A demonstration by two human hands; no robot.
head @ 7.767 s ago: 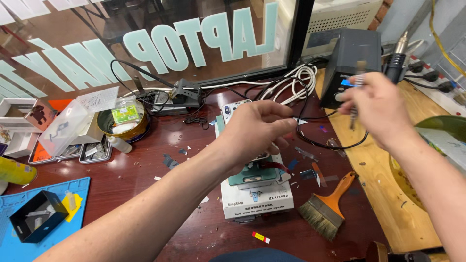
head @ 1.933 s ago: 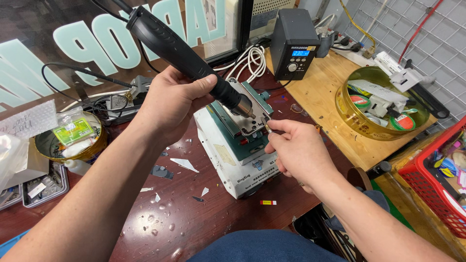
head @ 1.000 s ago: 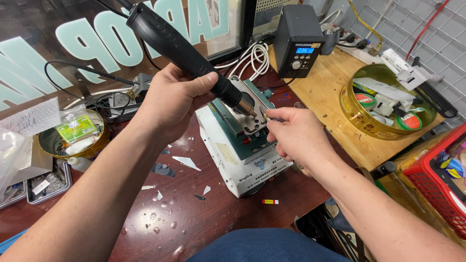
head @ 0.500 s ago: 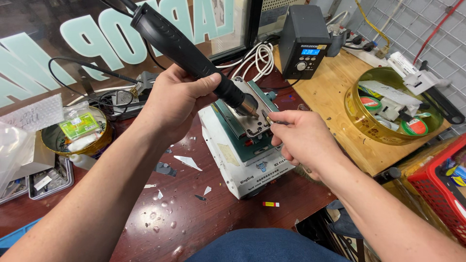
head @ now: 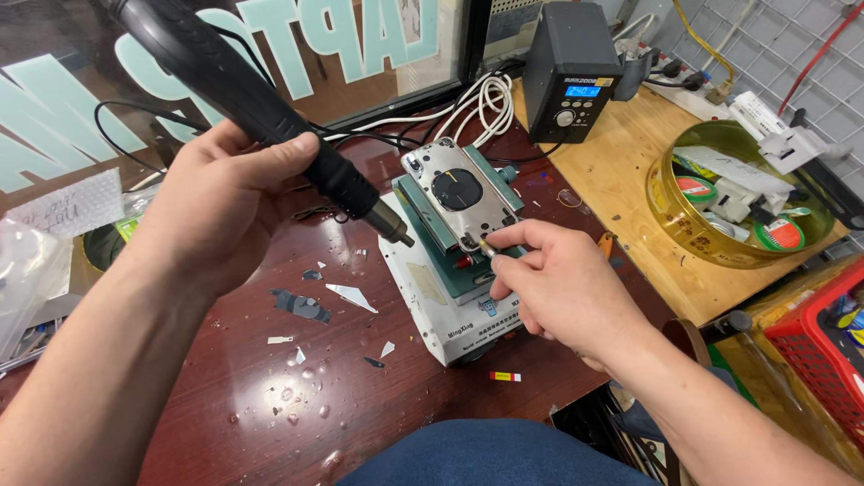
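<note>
Our left hand [head: 225, 211] grips the hot-air gun [head: 243, 99] (top cut off); our right hand [head: 562, 288] pinches a tiny, unclear tool [head: 487, 245] on the phone [head: 459, 191].

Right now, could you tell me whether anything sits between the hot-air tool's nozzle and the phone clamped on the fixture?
Nothing visible does. The left hand holds the hot-air tool with its nozzle just left of the phone, open air between. The right hand works a small tool at the phone's near edge, clear of the nozzle.
</note>
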